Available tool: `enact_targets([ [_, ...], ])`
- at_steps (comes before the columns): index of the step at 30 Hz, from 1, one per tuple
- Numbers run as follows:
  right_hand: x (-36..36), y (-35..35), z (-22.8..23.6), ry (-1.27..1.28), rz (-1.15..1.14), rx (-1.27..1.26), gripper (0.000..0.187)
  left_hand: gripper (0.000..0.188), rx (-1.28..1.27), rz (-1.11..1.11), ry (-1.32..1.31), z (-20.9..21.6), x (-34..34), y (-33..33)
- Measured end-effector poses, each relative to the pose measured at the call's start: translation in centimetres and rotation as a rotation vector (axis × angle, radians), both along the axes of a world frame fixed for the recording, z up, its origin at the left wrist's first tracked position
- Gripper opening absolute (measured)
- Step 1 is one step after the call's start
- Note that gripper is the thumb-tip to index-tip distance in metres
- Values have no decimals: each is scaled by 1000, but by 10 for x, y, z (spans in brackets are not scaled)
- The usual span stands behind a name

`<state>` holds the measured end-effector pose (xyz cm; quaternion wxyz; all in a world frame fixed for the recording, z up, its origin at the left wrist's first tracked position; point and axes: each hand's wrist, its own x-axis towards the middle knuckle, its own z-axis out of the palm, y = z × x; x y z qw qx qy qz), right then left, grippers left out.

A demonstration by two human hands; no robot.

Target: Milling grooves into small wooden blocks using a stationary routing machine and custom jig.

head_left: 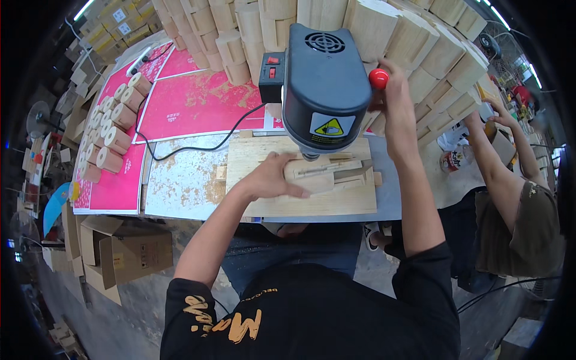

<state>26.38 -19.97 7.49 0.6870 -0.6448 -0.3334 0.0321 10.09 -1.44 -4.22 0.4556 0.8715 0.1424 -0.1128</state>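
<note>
A dark blue-grey bench drill press (327, 78) stands in front of me, with red switches (272, 67) on its left side. Under its head lies a pale wooden board (264, 207) with wooden strips fixed on it. My left hand (273, 179) grips a pale wooden block (315, 178), slightly blurred, between thumb and fingers on this board. On the right side of the machine, my right hand (396, 90) is closed at the lever beside its red ball knob (378, 78). The machine's head hides the drill bit.
Stacked wooden blocks (414, 36) wall the back. Several wooden cylinders (118, 141) stand on pink sheeting (186, 111) at left; a black cable (198, 148) crosses the table. A co-worker's arms (495, 153) are at right, near a plastic jar (459, 158). A cardboard box (135, 255) sits below left.
</note>
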Motion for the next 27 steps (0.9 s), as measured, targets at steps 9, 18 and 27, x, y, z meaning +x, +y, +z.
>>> enact_targets([
  [9, -55, -76, -102, -434, 163, -723, 27, 88, 32, -32, 66, 36, -94, 38],
  [18, -46, -107, -125, -355, -31, -717, 27, 63, 815, 220, -832, -11, -165, 48],
  [27, -37, -74, -127, -315, -33, -710, 29, 68, 536, 105, -663, -24, -124, 10],
])
